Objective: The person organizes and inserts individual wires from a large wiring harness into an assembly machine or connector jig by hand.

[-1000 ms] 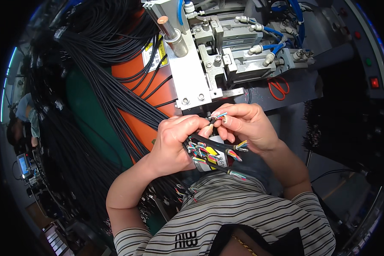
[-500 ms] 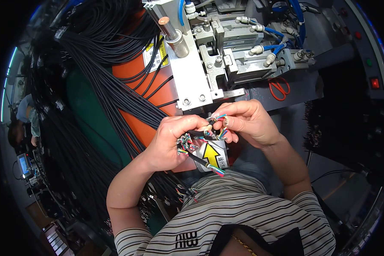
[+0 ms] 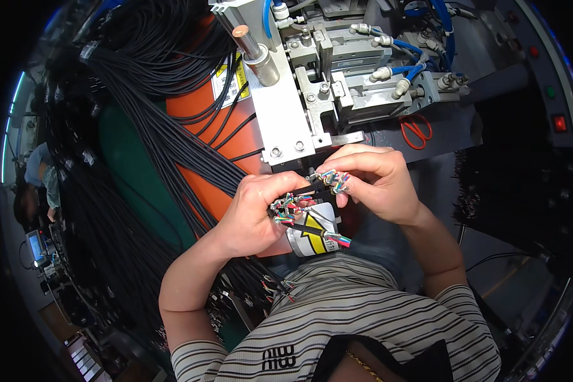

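Note:
My left hand (image 3: 261, 213) grips several black cables whose stripped ends fan out into thin coloured wires (image 3: 285, 207). My right hand (image 3: 375, 181) pinches one cable's coloured wire ends (image 3: 334, 180) between thumb and fingertips, just right of the left hand. Both hands hover close together below the metal machine head (image 3: 312, 95). Behind the wires sits a white cylinder with a yellow-and-black arrow label (image 3: 312, 232).
A large mass of black cables (image 3: 127, 127) drapes over an orange and green surface on the left. Red-handled scissors (image 3: 417, 130) lie right of the machine. Blue air hoses (image 3: 426, 38) run across the top. Red and green buttons (image 3: 557, 121) sit far right. Another person (image 3: 38, 178) stands far left.
Both hands have risen slightly toward the machine. The right hand has pulled one cable's wire ends apart from the bundle, uncovering the arrow-labelled cylinder.

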Tool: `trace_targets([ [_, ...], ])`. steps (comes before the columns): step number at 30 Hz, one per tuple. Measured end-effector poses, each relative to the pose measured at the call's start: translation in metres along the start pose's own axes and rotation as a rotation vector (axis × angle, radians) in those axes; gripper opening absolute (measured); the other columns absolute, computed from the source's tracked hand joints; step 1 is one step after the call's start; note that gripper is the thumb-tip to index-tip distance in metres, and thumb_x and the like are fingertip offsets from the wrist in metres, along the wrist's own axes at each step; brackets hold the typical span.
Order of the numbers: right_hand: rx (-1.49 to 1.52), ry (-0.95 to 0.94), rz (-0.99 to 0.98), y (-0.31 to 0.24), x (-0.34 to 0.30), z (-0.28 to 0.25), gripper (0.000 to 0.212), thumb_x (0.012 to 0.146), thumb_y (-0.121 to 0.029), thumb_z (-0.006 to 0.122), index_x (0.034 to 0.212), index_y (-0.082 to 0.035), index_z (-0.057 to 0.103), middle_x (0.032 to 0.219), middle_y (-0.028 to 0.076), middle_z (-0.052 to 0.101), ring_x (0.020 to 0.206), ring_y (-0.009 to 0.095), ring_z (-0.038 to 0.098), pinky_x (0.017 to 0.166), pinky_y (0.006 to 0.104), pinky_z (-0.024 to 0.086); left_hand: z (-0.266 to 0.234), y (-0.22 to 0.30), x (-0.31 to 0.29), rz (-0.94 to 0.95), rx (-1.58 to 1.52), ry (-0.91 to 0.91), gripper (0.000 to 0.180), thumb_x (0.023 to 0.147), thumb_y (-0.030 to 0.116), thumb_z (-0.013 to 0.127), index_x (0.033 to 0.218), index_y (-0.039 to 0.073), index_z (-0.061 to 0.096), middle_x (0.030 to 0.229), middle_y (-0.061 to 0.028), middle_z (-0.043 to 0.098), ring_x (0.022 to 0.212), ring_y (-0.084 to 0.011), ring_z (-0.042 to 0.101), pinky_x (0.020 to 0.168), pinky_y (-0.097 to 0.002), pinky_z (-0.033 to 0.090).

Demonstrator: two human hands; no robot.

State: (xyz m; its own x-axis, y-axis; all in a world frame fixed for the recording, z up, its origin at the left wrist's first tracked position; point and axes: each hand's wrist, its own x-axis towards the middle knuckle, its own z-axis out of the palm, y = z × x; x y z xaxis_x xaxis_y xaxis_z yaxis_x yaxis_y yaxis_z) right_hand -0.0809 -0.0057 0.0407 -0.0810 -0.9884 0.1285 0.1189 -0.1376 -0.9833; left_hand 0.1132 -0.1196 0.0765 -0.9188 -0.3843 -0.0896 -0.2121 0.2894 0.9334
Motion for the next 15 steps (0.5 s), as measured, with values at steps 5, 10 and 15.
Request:
trace_targets([
  [5,0.017,0.027,0.002,0.008,-0.001,0.001,0.017,0.088,0.008,0.061,0.103,0.006,0.069,0.098,0.014,0.067,0.064,0.010,0.064,0.054,0.0193,0.051,0.009,-0.004,0.000,0.086,0.071,0.053,0.019,0.075,0.005,0.069,0.092,0.002,0.063,0.078,-0.0116,0.066,0.072,-0.0303,0.067,0.064,-0.0339,0.051],
  [10,-0.016,-0.031,0.057,0.008,-0.003,-0.002,0.013,0.088,0.007,0.062,0.098,0.006,0.070,0.093,0.012,0.068,0.063,0.009,0.063,0.053,0.0196,0.050,0.027,0.000,-0.003,0.368,0.649,0.198,0.017,0.069,0.009,0.071,0.077,0.007,0.056,0.064,-0.0037,0.053,0.053,-0.0201,0.054,0.051,-0.0328,0.036],
  [15,-0.809,0.111,-0.221,-0.001,-0.006,0.015,0.008,0.076,-0.002,0.071,0.081,-0.002,0.065,0.074,0.007,0.061,0.053,0.017,0.060,0.047,0.0277,0.044,0.032,-0.002,-0.005,0.455,0.843,0.251,0.018,0.074,0.009,0.072,0.087,0.000,0.062,0.058,-0.0023,0.045,0.048,-0.0198,0.046,0.049,-0.0332,0.032],
])
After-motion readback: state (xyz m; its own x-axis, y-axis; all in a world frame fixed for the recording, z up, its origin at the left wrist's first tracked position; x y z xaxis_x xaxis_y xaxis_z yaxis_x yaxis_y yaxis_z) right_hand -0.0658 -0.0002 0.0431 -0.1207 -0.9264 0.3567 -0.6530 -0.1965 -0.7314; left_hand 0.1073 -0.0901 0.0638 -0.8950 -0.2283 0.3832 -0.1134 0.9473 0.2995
